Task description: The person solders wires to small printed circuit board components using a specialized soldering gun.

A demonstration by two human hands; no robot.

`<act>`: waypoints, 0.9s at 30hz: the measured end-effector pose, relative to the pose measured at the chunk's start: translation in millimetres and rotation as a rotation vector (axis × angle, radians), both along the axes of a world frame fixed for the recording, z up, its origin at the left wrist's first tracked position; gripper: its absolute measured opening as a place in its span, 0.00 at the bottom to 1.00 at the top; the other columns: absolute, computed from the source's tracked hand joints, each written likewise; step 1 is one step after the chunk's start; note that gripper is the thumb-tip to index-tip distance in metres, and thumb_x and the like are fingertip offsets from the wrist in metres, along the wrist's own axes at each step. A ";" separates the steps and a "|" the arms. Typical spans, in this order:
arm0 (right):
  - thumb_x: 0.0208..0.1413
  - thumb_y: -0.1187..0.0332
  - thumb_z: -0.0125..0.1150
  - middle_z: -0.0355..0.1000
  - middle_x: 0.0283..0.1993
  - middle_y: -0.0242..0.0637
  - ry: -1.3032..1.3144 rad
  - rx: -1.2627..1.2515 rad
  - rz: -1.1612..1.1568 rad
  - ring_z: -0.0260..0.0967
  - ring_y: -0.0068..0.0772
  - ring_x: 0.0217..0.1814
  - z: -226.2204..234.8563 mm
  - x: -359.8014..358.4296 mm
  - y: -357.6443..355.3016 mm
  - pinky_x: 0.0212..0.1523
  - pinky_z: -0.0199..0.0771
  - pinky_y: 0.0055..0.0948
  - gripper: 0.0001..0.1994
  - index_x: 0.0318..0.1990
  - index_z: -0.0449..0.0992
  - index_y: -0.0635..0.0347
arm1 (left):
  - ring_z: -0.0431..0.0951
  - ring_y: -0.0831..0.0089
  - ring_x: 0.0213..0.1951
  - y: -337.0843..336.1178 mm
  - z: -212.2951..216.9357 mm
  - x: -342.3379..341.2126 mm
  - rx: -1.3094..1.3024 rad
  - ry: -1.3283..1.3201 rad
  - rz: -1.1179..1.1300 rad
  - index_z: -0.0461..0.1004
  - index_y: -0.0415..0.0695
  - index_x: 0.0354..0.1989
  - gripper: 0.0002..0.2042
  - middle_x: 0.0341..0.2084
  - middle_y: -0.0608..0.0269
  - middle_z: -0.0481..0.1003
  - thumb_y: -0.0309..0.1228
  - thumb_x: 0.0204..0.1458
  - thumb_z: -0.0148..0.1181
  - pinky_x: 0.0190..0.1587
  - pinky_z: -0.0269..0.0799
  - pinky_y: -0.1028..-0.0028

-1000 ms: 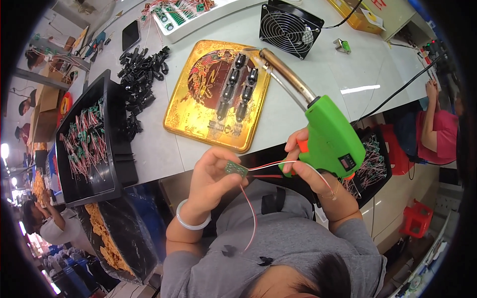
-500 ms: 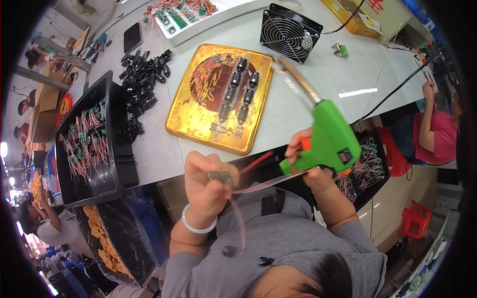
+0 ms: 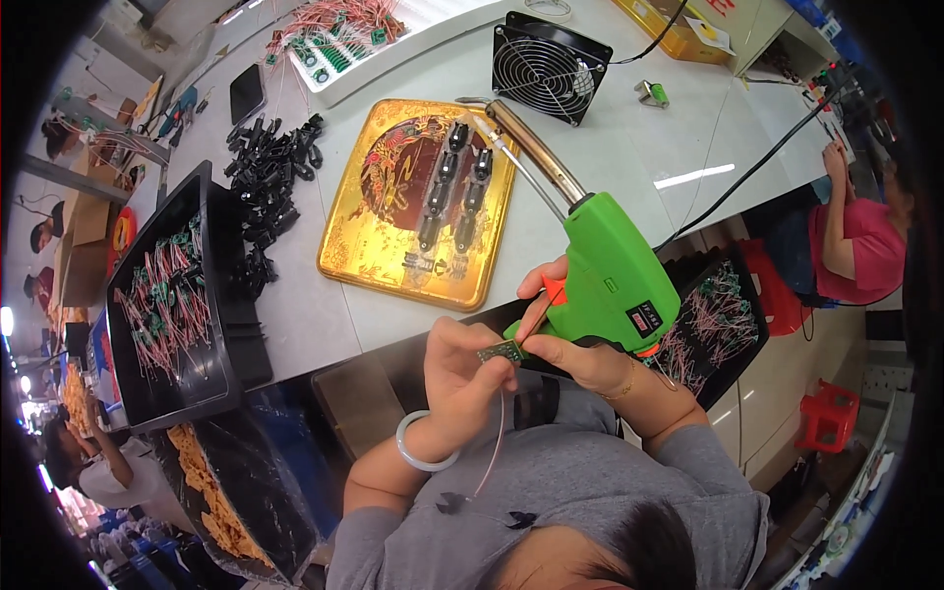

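Note:
My left hand (image 3: 458, 382) pinches a small green circuit board (image 3: 499, 351) between thumb and fingers, and a thin pinkish wire (image 3: 501, 433) hangs below it. My right hand (image 3: 580, 362) is closed around the handle of a green soldering gun (image 3: 621, 270) with an orange trigger. Its thumb and fingertips meet at the board's right edge, beside a thin dark strand. The gun's metal barrel (image 3: 536, 147) points away, over a golden tin lid (image 3: 344, 241). Two rows of small black housings (image 3: 435, 202) lie on the lid.
A black bin (image 3: 221, 379) of wired boards stands left, beside a pile of black parts (image 3: 261, 187). At the back are a white tray (image 3: 433, 37), a black fan (image 3: 551, 67) and a phone (image 3: 247, 94). Another wired-board bin (image 3: 742, 344) is right; a co-worker (image 3: 855, 236) sits beyond.
My hands have come together at the board: the left moved right, the right moved left with the soldering gun. The wire that stretched between them now runs close to the board.

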State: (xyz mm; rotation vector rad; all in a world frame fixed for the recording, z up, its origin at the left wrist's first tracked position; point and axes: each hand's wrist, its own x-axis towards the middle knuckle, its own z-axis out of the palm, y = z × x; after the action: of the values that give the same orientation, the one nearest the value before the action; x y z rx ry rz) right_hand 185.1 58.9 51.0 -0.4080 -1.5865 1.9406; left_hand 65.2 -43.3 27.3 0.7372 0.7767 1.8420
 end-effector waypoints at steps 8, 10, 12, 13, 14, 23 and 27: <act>0.48 0.80 0.54 0.68 0.25 0.32 0.012 0.040 -0.039 0.68 0.21 0.28 10.5 -3.6 -0.9 0.30 0.68 0.19 0.17 0.46 0.59 0.64 | 0.71 0.73 0.30 6.8 7.3 -15.3 -0.144 0.020 -0.252 0.56 0.41 0.36 0.11 0.26 0.59 0.68 0.22 0.50 0.53 0.35 0.69 0.76; 0.48 0.80 0.53 0.67 0.25 0.32 -0.049 -0.059 -0.046 0.67 0.20 0.27 12.3 -4.2 -2.5 0.30 0.66 0.18 0.16 0.45 0.60 0.65 | 0.71 0.74 0.30 9.7 13.9 -20.0 -0.141 0.229 -0.224 0.56 0.41 0.37 0.11 0.26 0.60 0.68 0.22 0.51 0.53 0.35 0.69 0.76; 0.47 0.81 0.53 0.67 0.25 0.31 -0.046 0.055 -0.066 0.67 0.19 0.27 7.9 -4.3 -2.8 0.30 0.66 0.18 0.16 0.45 0.60 0.65 | 0.71 0.74 0.30 12.0 16.5 -23.6 -0.137 0.441 -0.193 0.56 0.40 0.38 0.12 0.26 0.60 0.68 0.22 0.51 0.53 0.35 0.69 0.76; 0.47 0.81 0.53 0.67 0.25 0.31 -0.044 0.168 -0.084 0.66 0.18 0.27 6.2 -4.7 -2.9 0.31 0.65 0.17 0.15 0.44 0.61 0.65 | 0.71 0.75 0.29 12.5 17.0 -25.1 -0.199 0.437 -0.226 0.55 0.39 0.39 0.12 0.26 0.60 0.68 0.22 0.51 0.53 0.33 0.68 0.78; 0.47 0.81 0.53 0.67 0.25 0.31 -0.042 0.167 -0.084 0.66 0.18 0.27 6.8 -5.5 -2.8 0.31 0.65 0.17 0.15 0.44 0.61 0.65 | 0.71 0.76 0.28 12.5 17.6 -26.6 -0.262 0.433 -0.258 0.55 0.39 0.40 0.13 0.25 0.60 0.68 0.22 0.51 0.53 0.32 0.68 0.79; 0.46 0.81 0.54 0.68 0.28 0.30 -0.069 0.136 -0.174 0.66 0.17 0.31 -0.2 -3.9 2.1 0.32 0.65 0.17 0.17 0.45 0.62 0.63 | 0.67 0.81 0.19 10.4 35.4 -53.3 -0.518 0.352 -0.501 0.63 0.38 0.35 0.04 0.19 0.65 0.68 0.25 0.54 0.48 0.21 0.63 0.83; 0.46 0.80 0.55 0.69 0.30 0.32 -0.009 0.091 -0.169 0.67 0.19 0.32 -8.2 -8.5 4.8 0.33 0.66 0.18 0.17 0.45 0.62 0.62 | 0.65 0.84 0.18 -2.2 49.6 -65.8 -0.613 0.384 -0.468 0.64 0.39 0.32 0.04 0.18 0.68 0.66 0.27 0.54 0.50 0.21 0.60 0.85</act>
State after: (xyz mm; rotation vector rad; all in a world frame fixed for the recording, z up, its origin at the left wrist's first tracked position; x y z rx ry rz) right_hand 176.6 63.7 42.8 -0.4970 -1.5854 1.7361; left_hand -0.7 -45.4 76.9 0.7847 1.2222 0.9716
